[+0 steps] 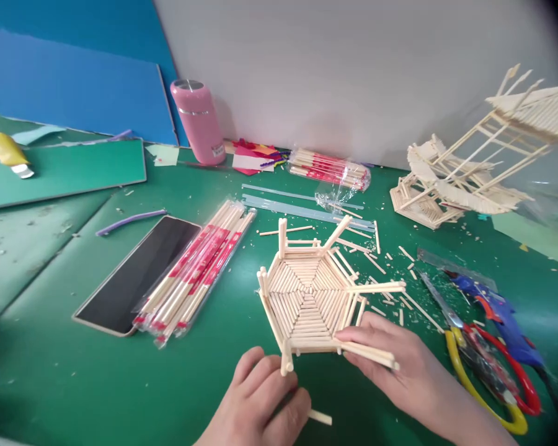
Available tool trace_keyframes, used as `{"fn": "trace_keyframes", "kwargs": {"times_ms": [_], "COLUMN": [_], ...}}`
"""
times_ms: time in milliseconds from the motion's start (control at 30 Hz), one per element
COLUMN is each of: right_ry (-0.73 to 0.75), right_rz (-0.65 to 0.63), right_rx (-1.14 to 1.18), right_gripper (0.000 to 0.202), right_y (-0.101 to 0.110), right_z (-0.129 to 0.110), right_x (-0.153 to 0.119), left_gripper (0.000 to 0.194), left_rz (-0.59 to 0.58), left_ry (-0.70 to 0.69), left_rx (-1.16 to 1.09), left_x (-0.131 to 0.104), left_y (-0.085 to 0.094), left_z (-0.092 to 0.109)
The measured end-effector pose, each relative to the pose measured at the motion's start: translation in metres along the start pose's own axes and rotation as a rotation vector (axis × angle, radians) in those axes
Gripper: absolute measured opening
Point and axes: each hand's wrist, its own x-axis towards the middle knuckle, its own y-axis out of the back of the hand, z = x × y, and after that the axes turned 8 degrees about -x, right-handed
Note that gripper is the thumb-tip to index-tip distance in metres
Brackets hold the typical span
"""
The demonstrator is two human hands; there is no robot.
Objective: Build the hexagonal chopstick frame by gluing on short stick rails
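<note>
A hexagonal base of wooden sticks (307,294) has paired stick posts standing out at its corners. My right hand (400,365) grips its lower right corner, fingers beside the post there. Closed at the lower left corner, my left hand (265,396) has its fingers curled around a short wooden stick (320,417), whose end sticks out to the right below the base. The lower left post (286,358) rises next to the left fingers.
Packaged sticks (198,269) overlap a phone (139,272) on the left. Scissors (456,334) and a blue glue gun (502,316) lie right. Behind are a pink bottle (199,122), glue sticks (302,209), stick scraps and a wooden pavilion model (469,167).
</note>
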Motion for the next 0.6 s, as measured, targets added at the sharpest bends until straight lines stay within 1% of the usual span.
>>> {"fn": "trace_keyframes", "kwargs": {"times_ms": [133, 233, 333, 467, 567, 600], "right_ry": [0.047, 0.087, 0.07, 0.045, 0.053, 0.059], "right_rz": [-0.024, -0.033, -0.098, -0.174, -0.185, -0.183], "right_rx": [-0.053, -0.066, -0.082, -0.127, -0.143, -0.146], "right_gripper": [0.025, 0.026, 0.023, 0.023, 0.022, 0.022], "right_y": [0.007, 0.013, 0.018, 0.022, 0.022, 0.022], "right_z": [-0.002, -0.005, -0.007, -0.009, -0.009, -0.009], "right_x": [0.008, 0.011, 0.013, 0.017, 0.018, 0.018], "left_gripper": [0.025, 0.021, 0.017, 0.014, 0.016, 0.017], "left_rz": [-0.037, -0.021, 0.008, 0.017, 0.013, 0.029], "left_ry": [0.087, 0.139, 0.186, 0.18, 0.152, 0.139], "left_rx": [-0.036, -0.074, -0.093, -0.076, -0.058, -0.055], "left_x": [0.003, 0.004, 0.002, 0.0, -0.004, -0.005], "left_y": [0.008, 0.01, 0.01, 0.01, 0.007, 0.005], "left_z": [0.002, 0.002, 0.001, 0.0, -0.001, -0.002]}}
